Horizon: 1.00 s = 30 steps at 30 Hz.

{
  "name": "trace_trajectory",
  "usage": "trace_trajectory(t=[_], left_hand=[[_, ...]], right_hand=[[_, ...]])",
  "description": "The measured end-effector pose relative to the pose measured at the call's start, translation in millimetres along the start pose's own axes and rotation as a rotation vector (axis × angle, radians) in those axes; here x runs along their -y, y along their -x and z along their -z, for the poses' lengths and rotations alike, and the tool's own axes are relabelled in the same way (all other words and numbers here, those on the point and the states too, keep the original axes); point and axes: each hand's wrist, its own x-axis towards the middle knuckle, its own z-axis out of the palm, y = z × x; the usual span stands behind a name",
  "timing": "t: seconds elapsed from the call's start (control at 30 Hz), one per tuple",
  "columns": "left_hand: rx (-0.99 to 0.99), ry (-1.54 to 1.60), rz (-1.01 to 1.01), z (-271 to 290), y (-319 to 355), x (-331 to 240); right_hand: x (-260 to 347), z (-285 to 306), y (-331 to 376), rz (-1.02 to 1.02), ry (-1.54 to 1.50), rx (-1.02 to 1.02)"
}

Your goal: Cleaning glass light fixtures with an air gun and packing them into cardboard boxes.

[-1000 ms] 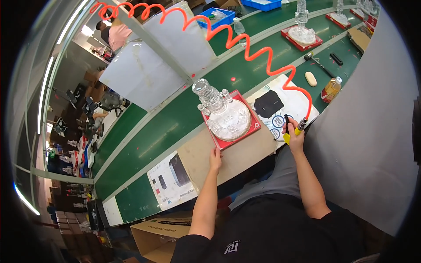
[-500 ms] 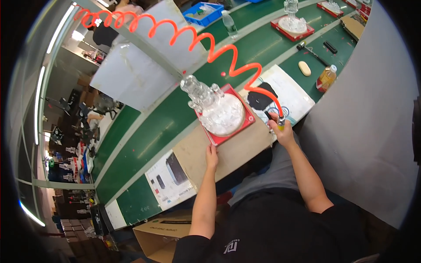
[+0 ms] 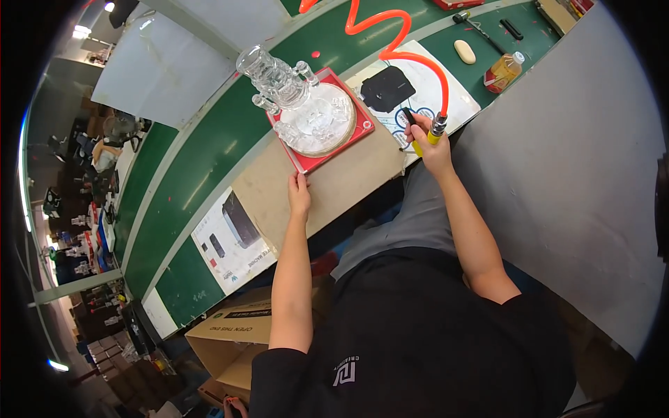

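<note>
A clear glass assembly (image 3: pixel 293 97) with a tall neck and a round base stands on a red square tray (image 3: pixel 359 124), which rests on a tan board (image 3: pixel 348 177) at the bench edge. My left hand (image 3: pixel 300 195) lies flat on the board and touches the tray's near corner. My right hand (image 3: pixel 428 143) grips a yellow air tool (image 3: pixel 426 139) at the board's right end. An orange coiled hose (image 3: pixel 390 42) runs up from the tool.
A green bench (image 3: pixel 209 174) carries a black pad (image 3: pixel 387 88) on a white sheet, a small bottle of amber liquid (image 3: pixel 503 71), a pale oval block (image 3: pixel 465 50) and a printed sheet (image 3: pixel 233 237). A cardboard box (image 3: pixel 233 334) sits below at left. A grey panel (image 3: pixel 578 174) stands at right.
The view has shifted, so the tray and glass piece sit higher and nearer the middle. My right hand with the air tool has lifted slightly; my left hand stays at the tray's corner.
</note>
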Motion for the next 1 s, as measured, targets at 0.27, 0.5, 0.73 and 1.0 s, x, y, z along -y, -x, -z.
trace_trajectory(t=[0.27, 0.5, 0.73, 1.0], left_hand=[[-0.008, -0.028, -0.067, -4.4, 3.2, 1.8], [-0.174, -0.267, -0.242, -1.3, 17.1, -12.2], [-0.048, -0.939, -0.707, -35.6, 66.7, -73.6], [-0.063, -0.845, -0.646, -28.9, 36.2, -83.1]], right_hand=[[36.8, 36.4, -4.8, -0.08, 0.207, 0.004], [23.8, 102.5, 18.9, -0.177, 0.783, 0.072], [-33.6, 133.2, 33.2, -0.369, 1.08, -0.031], [-43.8, 101.8, -3.9, -0.421, 1.17, 0.008]])
